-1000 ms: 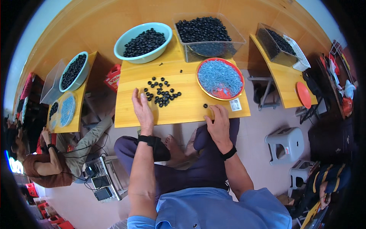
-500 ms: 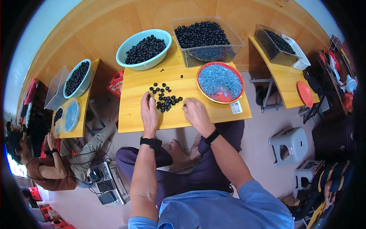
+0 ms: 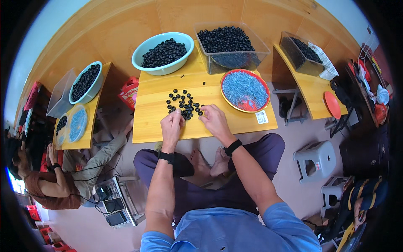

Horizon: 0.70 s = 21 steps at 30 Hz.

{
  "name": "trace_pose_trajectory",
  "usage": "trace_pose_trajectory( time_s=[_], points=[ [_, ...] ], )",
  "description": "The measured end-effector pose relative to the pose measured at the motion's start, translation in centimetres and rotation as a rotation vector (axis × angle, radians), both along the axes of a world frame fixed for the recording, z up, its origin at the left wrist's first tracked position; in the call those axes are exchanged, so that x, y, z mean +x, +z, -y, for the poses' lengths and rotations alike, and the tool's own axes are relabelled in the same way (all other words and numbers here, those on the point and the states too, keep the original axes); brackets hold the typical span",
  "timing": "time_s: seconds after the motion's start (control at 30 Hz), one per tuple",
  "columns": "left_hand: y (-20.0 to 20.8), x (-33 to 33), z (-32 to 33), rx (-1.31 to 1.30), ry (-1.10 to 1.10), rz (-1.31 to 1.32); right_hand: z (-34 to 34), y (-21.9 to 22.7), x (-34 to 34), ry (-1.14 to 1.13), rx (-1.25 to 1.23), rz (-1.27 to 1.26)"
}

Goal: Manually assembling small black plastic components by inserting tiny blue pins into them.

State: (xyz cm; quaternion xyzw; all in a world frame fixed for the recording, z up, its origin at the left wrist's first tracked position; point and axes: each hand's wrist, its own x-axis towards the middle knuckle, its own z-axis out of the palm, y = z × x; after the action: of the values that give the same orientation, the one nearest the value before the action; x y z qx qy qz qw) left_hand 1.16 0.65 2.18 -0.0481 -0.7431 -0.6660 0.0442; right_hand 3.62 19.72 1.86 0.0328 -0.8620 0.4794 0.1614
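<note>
Below my hands, my purple trousers (image 3: 235, 191) frame the table's front edge. My left hand (image 3: 171, 127), flat and spread half a second ago, has now curled its fingers against the near-left side of the black ring-shaped beads (image 3: 189, 102); whether they grip one, I cannot tell. My right hand (image 3: 216, 121) has come in to the heap's right side, fingertips drawn together at a black bead, touching it or pinching it. The lone bead by the front edge a second ago is gone from there, so I judge both hands are now busy at this one heap, loosely scattered mid-table (image 3: 149, 105). To its right sits the red dish (image 3: 245, 104) of blue-grey slivers (image 3: 245, 86); farthest, the pale-green basin (image 3: 168, 71) and clear plastic bin (image 3: 210, 66) hold more beads.
</note>
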Motion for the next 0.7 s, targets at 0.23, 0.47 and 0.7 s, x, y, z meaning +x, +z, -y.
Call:
trace_pose_trajectory(
  time_s=[0.23,0.47,0.7],
  points=[
    [-0.6,-0.7,-0.5,-0.155,-0.008,-0.159,0.5,-0.7,-0.3,-0.044,0.084,-0.044],
    [0.2,0.3,-0.9,-0.305,-0.169,-0.256,0.4,-0.5,-0.1,-0.019,0.104,-0.054],
    [1.0,0.8,-0.7,-0.348,-0.254,-0.375,-0.2,0.7,0.1,0.100,-0.071,0.003]
  ],
)
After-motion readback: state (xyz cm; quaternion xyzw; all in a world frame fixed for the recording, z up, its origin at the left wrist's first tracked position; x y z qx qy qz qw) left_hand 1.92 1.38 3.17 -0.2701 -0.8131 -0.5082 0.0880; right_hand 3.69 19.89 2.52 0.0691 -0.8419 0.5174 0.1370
